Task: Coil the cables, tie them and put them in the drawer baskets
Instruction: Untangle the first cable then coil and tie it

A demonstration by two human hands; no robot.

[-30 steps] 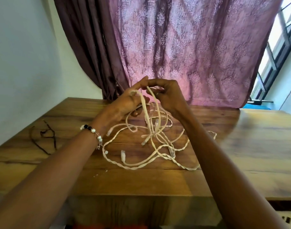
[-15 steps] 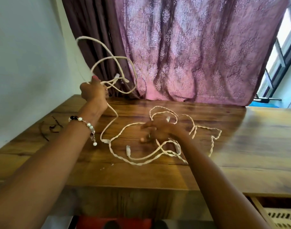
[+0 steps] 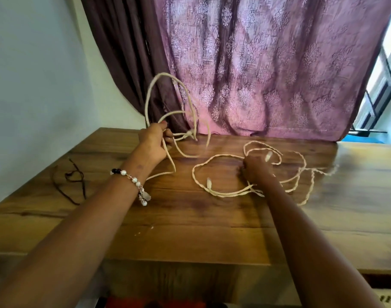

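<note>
A long cream cable (image 3: 214, 157) with small plugs lies in loose twisted loops on the wooden table (image 3: 190, 223). My left hand (image 3: 153, 141) grips one part of it above the table's back left, and several loops stand up from my fist in front of the curtain. My right hand (image 3: 255, 171) is down on the table among the loops at centre right, fingers curled onto the strands; blur hides exactly how they hold them. A stretch of cable runs along the table between both hands.
A thin dark cord (image 3: 73, 176) lies tangled at the table's left edge. A purple curtain (image 3: 256, 74) hangs right behind the table. A white wall bounds the left side. A slatted basket corner (image 3: 390, 297) shows at bottom right below the tabletop.
Both hands held the cable together a second ago. Since then my left hand pulled loops up and left, now lowered slightly; my right hand dropped onto the pile and shifted right.
</note>
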